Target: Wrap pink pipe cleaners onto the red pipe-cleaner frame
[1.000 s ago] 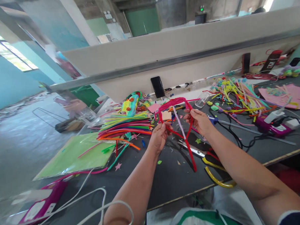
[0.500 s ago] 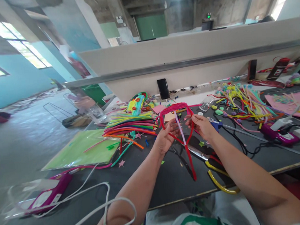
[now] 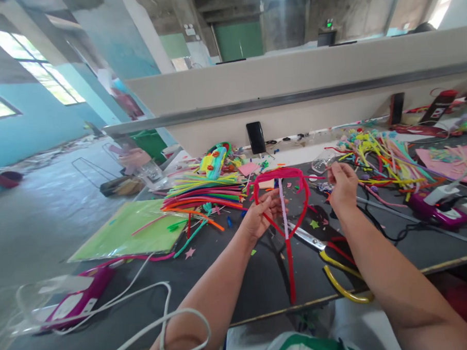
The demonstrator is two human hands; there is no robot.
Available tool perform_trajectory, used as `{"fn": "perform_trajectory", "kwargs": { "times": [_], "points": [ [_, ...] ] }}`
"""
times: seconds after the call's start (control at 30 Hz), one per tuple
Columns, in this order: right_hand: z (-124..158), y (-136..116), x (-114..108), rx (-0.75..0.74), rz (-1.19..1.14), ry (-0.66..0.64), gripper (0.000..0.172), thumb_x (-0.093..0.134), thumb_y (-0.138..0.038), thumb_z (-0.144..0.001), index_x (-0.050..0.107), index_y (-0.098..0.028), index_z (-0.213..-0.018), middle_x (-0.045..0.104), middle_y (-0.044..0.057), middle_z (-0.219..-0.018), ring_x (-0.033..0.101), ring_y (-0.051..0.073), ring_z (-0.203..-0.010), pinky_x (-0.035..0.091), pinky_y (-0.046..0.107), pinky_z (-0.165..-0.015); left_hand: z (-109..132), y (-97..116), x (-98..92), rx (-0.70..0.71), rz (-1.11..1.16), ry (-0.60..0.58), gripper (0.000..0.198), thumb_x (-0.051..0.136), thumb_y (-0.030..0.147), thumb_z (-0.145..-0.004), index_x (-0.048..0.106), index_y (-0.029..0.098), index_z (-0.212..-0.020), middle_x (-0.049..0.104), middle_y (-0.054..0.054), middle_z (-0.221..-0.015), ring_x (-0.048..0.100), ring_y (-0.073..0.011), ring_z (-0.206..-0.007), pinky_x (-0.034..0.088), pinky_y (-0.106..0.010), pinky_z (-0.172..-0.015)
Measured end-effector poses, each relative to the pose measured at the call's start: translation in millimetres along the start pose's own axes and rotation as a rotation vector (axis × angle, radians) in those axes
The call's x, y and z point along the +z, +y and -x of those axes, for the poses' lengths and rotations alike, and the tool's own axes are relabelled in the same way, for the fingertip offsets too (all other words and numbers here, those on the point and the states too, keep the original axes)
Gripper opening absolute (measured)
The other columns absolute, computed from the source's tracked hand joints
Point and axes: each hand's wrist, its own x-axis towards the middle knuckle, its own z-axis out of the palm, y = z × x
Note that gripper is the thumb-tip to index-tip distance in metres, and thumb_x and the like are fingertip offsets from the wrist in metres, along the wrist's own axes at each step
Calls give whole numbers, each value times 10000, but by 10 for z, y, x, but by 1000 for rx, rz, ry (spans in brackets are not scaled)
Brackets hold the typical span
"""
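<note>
My left hand [image 3: 263, 215] is closed around the left side of a pipe cleaner frame [image 3: 307, 202], a red loop with a thick pink wrapped band across its top. A pale lilac pipe cleaner [image 3: 283, 206] runs down its middle to a red stem [image 3: 291, 270] that hangs over the table. Off to the right, my right hand [image 3: 343, 185] is raised with thumb and forefinger pinched. A thin pink pipe cleaner end [image 3: 317, 178] sticks out from the band to those fingertips; the exact contact is hard to see. Scissors with yellow handles [image 3: 338, 263] lie below, between my arms.
Bundled pipe cleaners [image 3: 203, 192] and a green sheet pack [image 3: 131, 231] lie left. A phone [image 3: 255, 138] leans on the divider. Loose pipe cleaners [image 3: 379, 153], a purple power strip [image 3: 438, 207] and cables are at right. Another purple strip [image 3: 82, 295] with a white cord sits front left.
My right hand has left the frame's right side and moved right and slightly up, with the pink strand stretched towards it. The frame has turned more upright and its stem now hangs straight down.
</note>
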Motion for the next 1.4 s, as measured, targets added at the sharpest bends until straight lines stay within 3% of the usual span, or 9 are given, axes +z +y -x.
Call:
{"fn": "perform_trajectory", "kwargs": {
  "times": [0.1, 0.23, 0.37, 0.53, 0.87, 0.97, 1.03, 1.17, 1.4],
  "points": [
    [18, -23, 4, 10, 79, -175, 245, 634, -438, -767, 646, -193, -761, 618, -2, -708, 543, 128, -675, 411, 244, -626, 19, -55, 62, -29, -64, -54, 453, 622, 302, -814, 565, 121, -1225, 690, -169, -1017, 689, -245, -843, 513, -380, -788],
    [61, -23, -19, 150, 252, -487, 382, 612, -524, -758, 600, -178, -596, 536, -15, -563, 486, 126, -577, 374, 254, -569, 28, -84, 96, -32, -105, -45, 444, 638, 298, -806, 569, 140, -1216, 688, -161, -1027, 686, -245, -863, 511, -379, -795],
    [1, -50, -88, 99, 488, -651, 379, 614, -533, -750, 667, -168, -662, 551, -16, -554, 480, 123, -558, 353, 250, -547, 26, -75, 85, -26, -127, -36, 451, 641, 303, -804, 568, 133, -1215, 686, -162, -1025, 683, -243, -865, 508, -384, -809],
    [-112, -67, -164, 54, 578, -692, 312, 638, -475, -746, 743, -191, -823, 673, 13, -678, 570, 161, -637, 414, 272, -610, 27, -79, 65, -34, -161, -62, 437, 630, 302, -811, 577, 135, -1211, 683, -165, -1028, 682, -230, -821, 505, -371, -788],
    [-120, 12, -184, 321, 322, -717, 274, 736, -406, -665, 752, -188, -830, 708, 20, -672, 610, 155, -589, 484, 281, -608, 13, -62, 70, -109, -122, -45, 510, 654, 413, -785, 579, 115, -1192, 680, -169, -992, 680, -261, -868, 510, -403, -821],
    [-138, 13, -203, 340, 276, -664, 278, 749, -400, -650, 751, -190, -832, 710, 17, -676, 611, 153, -584, 484, 277, -594, -39, 97, 34, -114, -87, 78, 585, 581, 584, -778, 598, 116, -1129, 673, -153, -986, 672, -254, -892, 512, -394, -835],
    [-145, 4, -209, 351, 264, -655, 282, 749, -398, -649, 751, -190, -839, 709, 13, -676, 606, 146, -579, 476, 271, -584, -64, 255, -2, 31, -111, 248, 542, 552, 607, -784, 603, 141, -1056, 669, -115, -970, 665, -223, -893, 512, -367, -828],
    [-127, -37, -181, 366, 271, -674, 266, 750, -382, -643, 753, -188, -823, 699, 3, -653, 583, 127, -558, 457, 258, -573, -43, 583, -9, 478, -453, 548, 375, 637, 452, -775, 601, 187, -1037, 651, -35, -966, 615, -126, -854, 470, -235, -770],
    [-69, -67, -122, 351, 287, -722, 256, 740, -374, -642, 752, -190, -819, 691, 1, -646, 571, 129, -556, 457, 264, -571, -42, 750, 250, 339, -1329, 347, 348, 607, 457, -778, 707, 162, -932, 656, -14, -798, 541, -132, -723, 389, -223, -649]
  ]
}}
